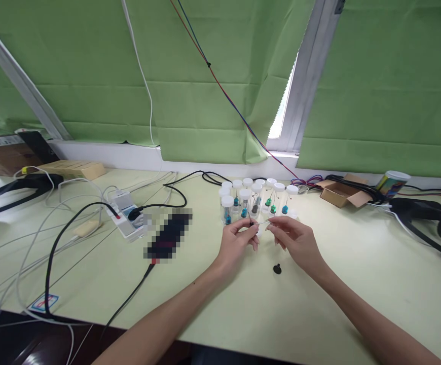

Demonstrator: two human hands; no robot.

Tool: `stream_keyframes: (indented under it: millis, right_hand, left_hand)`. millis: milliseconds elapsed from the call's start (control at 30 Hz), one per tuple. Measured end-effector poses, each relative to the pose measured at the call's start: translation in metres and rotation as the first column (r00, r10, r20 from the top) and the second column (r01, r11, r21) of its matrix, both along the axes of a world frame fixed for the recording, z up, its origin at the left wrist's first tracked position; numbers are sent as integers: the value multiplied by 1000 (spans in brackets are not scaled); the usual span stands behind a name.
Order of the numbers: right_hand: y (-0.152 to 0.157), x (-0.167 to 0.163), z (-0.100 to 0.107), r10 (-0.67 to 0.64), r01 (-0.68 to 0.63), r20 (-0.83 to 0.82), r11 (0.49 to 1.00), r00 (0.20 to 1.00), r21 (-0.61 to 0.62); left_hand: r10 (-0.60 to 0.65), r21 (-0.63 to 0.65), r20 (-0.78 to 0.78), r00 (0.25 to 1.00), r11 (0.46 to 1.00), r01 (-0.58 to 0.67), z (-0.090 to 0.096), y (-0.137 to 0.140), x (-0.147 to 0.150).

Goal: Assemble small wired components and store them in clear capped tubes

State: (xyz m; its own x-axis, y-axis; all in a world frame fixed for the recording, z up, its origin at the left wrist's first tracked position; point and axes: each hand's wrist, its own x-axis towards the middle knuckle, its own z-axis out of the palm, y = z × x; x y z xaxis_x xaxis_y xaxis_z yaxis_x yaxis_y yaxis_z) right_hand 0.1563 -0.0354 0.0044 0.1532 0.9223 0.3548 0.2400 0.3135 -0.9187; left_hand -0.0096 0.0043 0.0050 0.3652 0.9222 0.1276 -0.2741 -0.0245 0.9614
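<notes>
My left hand (239, 239) is closed in a pinch on a small black piece (251, 224), from which a thin dark stalk sticks up. Between my hands runs a thin pale rod (261, 222). The fingertips of my right hand (292, 238) are pinched at its right end. Just beyond my fingers stands a cluster of clear vials (257, 196) with white lids, several holding blue, green or dark parts on thin stalks. On the table between my wrists lies a small black disc (277, 269) with a short stub.
On the left are a white power strip (126, 223), tangled white and black cables, and a blurred dark device (169, 235). An open cardboard box (344, 191), a canister (392, 183) and a black frame (421, 218) stand at right. Green blinds (213, 111) hang behind.
</notes>
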Motion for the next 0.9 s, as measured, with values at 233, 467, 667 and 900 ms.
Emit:
stream_keyframes:
  millis: [233, 467, 667, 900]
  right_hand:
    - [0, -1, 1, -13, 13, -7, 1000, 1000, 16]
    - [1, -1, 1, 1, -1, -50, 1000, 999, 7]
    - [2, 1, 1, 58, -66, -165, 997, 985, -44]
    - [6, 4, -1, 109, -195, -384, 962, 917, -193]
  left_hand:
    - [9, 74, -58, 998, 997, -4, -3, 0, 0]
    - [13, 110, -82, 997, 994, -4, -4, 0, 2]
    - [22, 198, -96, 995, 980, -2, -6, 0, 2]
    - [15, 264, -118, 993, 964, 17, -5, -2, 4]
